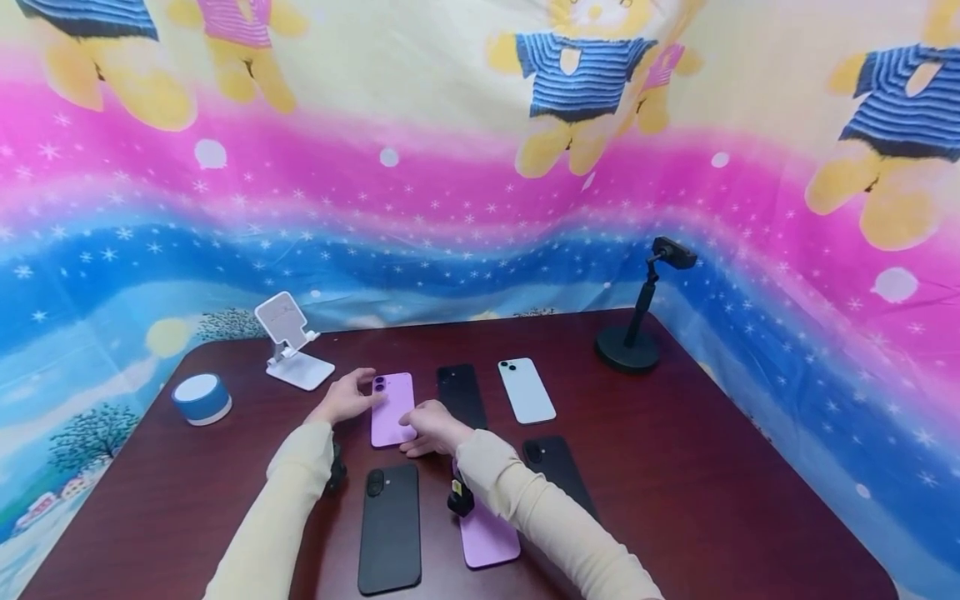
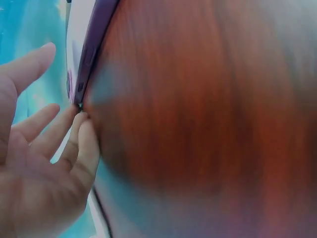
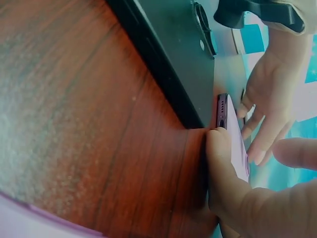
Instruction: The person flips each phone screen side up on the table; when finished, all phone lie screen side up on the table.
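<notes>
A light purple phone [image 1: 392,417] lies back up on the dark red-brown table, between both hands. My left hand [image 1: 347,398] is at its upper left, fingertips against the edge. In the left wrist view the left thumb [image 2: 37,64] stands apart from the phone's side. The right hand [image 1: 438,427] touches the lower right corner. Seen from the right wrist, a finger [image 3: 220,148] presses beside the port end, with the thumb [image 3: 297,152] held away from it. Nearer the person lies a dark grey phone [image 1: 390,529].
Right of the purple phone lie a black phone [image 1: 461,396] and a white phone [image 1: 527,390]. Another purple phone [image 1: 489,537] and a dark phone [image 1: 558,467] are partly under the right forearm. A white stand [image 1: 300,369], blue-white round object [image 1: 202,400] and black camera stand [image 1: 628,346] stand behind.
</notes>
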The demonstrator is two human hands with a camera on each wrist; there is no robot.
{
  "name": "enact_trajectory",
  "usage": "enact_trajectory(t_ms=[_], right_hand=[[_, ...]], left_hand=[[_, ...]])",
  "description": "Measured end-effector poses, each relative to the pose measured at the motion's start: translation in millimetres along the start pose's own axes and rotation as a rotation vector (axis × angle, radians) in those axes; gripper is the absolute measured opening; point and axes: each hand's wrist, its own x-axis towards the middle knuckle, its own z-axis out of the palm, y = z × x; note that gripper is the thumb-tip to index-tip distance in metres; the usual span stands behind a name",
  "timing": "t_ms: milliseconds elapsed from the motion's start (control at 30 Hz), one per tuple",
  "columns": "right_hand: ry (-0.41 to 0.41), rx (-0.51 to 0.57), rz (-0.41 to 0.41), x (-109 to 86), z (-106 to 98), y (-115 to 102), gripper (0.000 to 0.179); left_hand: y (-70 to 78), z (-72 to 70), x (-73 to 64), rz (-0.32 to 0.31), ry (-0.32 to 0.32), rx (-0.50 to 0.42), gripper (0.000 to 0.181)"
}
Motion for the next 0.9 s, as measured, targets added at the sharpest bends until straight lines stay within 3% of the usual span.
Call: enact_trajectory(t_ms=[167,433,900], right_hand=[[-0.022,0.011,-0.010,-0.1,0.2,-0.6,0.042],[-0.016,-0.029,-0.013,2.6,-1.0,-1.0,0.040],[0.000,-0.077,-0.009,2.3,2.5,-5.0,0.035]], left_hand=[[1.0,5.9,0.2,0.013,-0.006,0.028,0.063],[-0.4,3.8,8.0,-0.036,-0.068,0.028,0.074],[-2.9,1.1,10.2,-0.020,-0.095,0.029,0.070]])
